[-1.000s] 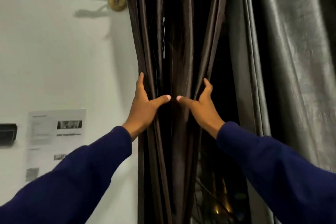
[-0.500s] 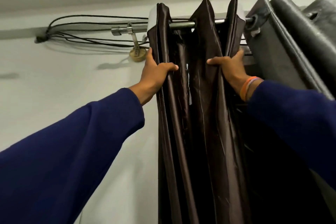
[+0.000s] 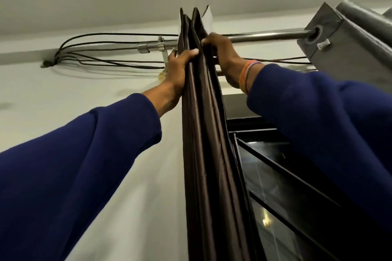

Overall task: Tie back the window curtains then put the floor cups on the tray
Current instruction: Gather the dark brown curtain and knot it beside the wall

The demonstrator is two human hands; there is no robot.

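Dark brown satin curtain [image 3: 203, 112] hangs bunched tight at the left end of the steel rod [image 3: 265, 37]; left hand [image 3: 179, 65] and right hand [image 3: 220, 53] squeeze its folds, fingers curled round them, with bare rod before the grey curtain [image 3: 343, 48].

— Where are your hands?
— Up at the rod [image 3: 265, 37]: my left hand [image 3: 178, 70] on the left of the bunched curtain [image 3: 203, 133], my right hand [image 3: 222, 57] on its right.
— Around that?
— Cables [image 3: 106, 48] left along the wall, window [image 3: 286, 197] lower right behind the curtain, second curtain [image 3: 347, 48] far right on the rod.
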